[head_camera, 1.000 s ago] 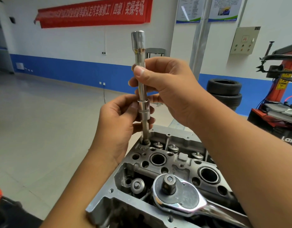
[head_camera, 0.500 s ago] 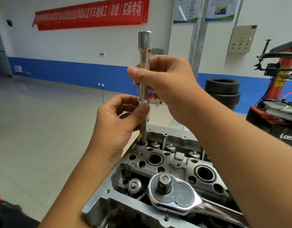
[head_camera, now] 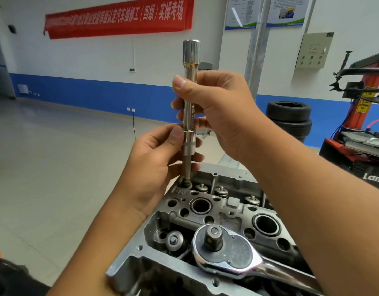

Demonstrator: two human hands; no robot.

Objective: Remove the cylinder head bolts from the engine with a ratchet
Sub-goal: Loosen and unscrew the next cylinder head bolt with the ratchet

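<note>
The long extension bar (head_camera: 189, 99) stands almost upright, its long axis running straight up from a bolt hole at the far left corner of the cylinder head (head_camera: 227, 201). Its lower tip sits on the bolt (head_camera: 185, 182) there; how deeply it is seated cannot be told. The wide open end of the bar points up, free, with nothing fitted on it.

Both hands are on the bar, one above the other. The right hand (head_camera: 218, 110) curls round the upper shaft, thumb laid along it just under the wide top. The left hand (head_camera: 160, 161) pinches the lower part at the socket (head_camera: 189, 144), thumb at the front and fingers behind, and is the one nearer the bolt.

The ratchet (head_camera: 224, 246) lies apart from both hands, flat on the near side of the cylinder head, its square drive facing up and its handle running off toward the lower right under the right forearm. It is not joined to the bar.

So the bolt lies straight down the bar from the hands, and the ratchet lies toward the person, below the right arm. My judgement: the right hand is better placed to fetch it, while the left holds the bar upright on the bolt.
</note>
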